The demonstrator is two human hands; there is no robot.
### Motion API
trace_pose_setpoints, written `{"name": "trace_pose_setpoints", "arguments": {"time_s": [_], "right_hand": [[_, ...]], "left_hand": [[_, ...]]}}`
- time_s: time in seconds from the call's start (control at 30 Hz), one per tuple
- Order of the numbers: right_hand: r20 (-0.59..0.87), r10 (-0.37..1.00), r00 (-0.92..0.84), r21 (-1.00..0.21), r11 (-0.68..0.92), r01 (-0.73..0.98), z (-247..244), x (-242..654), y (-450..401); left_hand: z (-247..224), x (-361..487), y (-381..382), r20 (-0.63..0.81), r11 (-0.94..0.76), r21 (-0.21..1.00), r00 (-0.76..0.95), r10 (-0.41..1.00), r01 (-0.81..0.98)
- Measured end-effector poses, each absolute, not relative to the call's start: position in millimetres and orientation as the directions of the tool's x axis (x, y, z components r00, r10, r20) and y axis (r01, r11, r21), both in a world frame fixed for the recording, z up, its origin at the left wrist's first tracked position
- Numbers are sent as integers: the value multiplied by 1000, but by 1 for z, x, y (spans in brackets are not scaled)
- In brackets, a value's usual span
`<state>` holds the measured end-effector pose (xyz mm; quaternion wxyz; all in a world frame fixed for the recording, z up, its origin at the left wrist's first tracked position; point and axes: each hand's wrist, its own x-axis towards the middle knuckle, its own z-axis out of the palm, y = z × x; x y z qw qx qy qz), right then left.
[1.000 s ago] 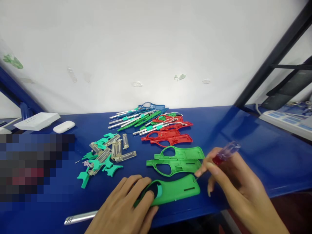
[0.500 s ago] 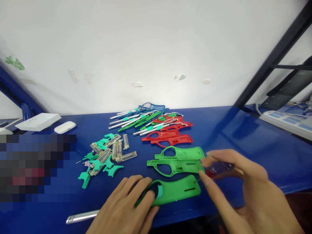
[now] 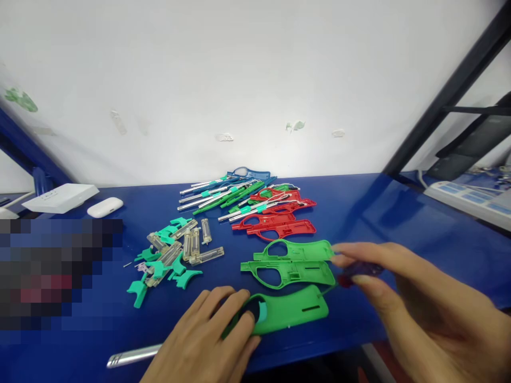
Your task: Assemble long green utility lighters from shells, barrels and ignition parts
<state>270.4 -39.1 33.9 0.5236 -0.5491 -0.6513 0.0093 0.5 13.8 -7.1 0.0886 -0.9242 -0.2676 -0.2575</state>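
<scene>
Far to the left of the closed green plastic lighter body (image 3: 285,314), at the back of the blue desk (image 3: 359,207), lie a flat white box (image 3: 59,198) and a smooth white oval case (image 3: 105,207). Nearer, still left of the body, are small teal plastic pieces (image 3: 186,278) mixed with clear rectangular plastic tubes (image 3: 194,243). A slim silver metal tube (image 3: 133,356) juts out left of the body from beneath the left hand (image 3: 207,330). That hand's grip is curled over the body's looped end, grasping it against the desk, beside a curved teal piece (image 3: 262,312) inside the loop. Behind the body, farthest back, is a pile of blue, green and red lighter parts with silver rods (image 3: 243,194); in front come red plastic half-shells (image 3: 293,227), then two open green plastic half-shells (image 3: 305,251) just behind the body. Right of the body, the right hand (image 3: 419,303) has its grip pinched on a screwdriver with a translucent purple-red handle (image 3: 361,269); its blurred shank points toward the body's end, though I cannot tell whether the tip touches.
</scene>
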Motion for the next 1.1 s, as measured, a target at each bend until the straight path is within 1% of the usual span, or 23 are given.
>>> {"name": "trace_pose_setpoints", "arguments": {"time_s": [0.07,0.17,0.2,0.27,0.33,0.37,0.43,0.53,0.6,0.67,0.77,0.8,0.83,0.93,1.03,1.1], "right_hand": [[647,745,159,-620,394,679,34,277,-39],[645,731,222,-673,407,618,37,276,-36],[660,705,260,-682,417,600,38,273,-35],[714,605,354,-676,461,575,39,266,-32],[748,537,391,-656,506,560,39,262,-30],[744,547,384,-660,510,552,38,261,-30],[701,618,357,-697,487,525,34,263,-31],[627,701,339,-757,444,479,28,270,-35],[601,739,303,-775,448,445,26,272,-35],[621,731,282,-759,471,450,28,271,-31],[753,565,338,-641,514,570,34,266,-23],[777,522,351,-613,504,608,35,265,-21],[778,511,366,-612,483,627,35,264,-21],[734,558,387,-658,445,607,30,265,-24],[739,578,346,-656,500,565,20,267,-28],[721,616,317,-674,518,527,15,267,-28]], "left_hand": [[-8,1,14,529,-841,-26,722,446,540],[-8,1,13,536,-841,-29,719,443,540],[-7,1,13,531,-842,-28,722,445,539],[-6,2,13,538,-838,-35,717,443,544],[-5,2,14,543,-837,-47,717,437,546],[-5,2,14,543,-837,-53,719,433,544],[-5,2,15,542,-839,-61,724,427,540],[-5,2,15,537,-838,-51,723,435,543],[-6,3,15,529,-838,-44,724,443,544],[-7,4,15,530,-837,-50,725,440,544],[-8,4,15,544,-836,-62,720,430,545],[-9,4,15,551,-837,-59,717,427,544],[-9,3,15,540,-841,-53,723,430,539],[-9,1,15,521,-847,-32,732,439,530],[-9,0,16,524,-844,-17,724,449,537],[-10,0,16,527,-845,-20,724,446,535]]}}
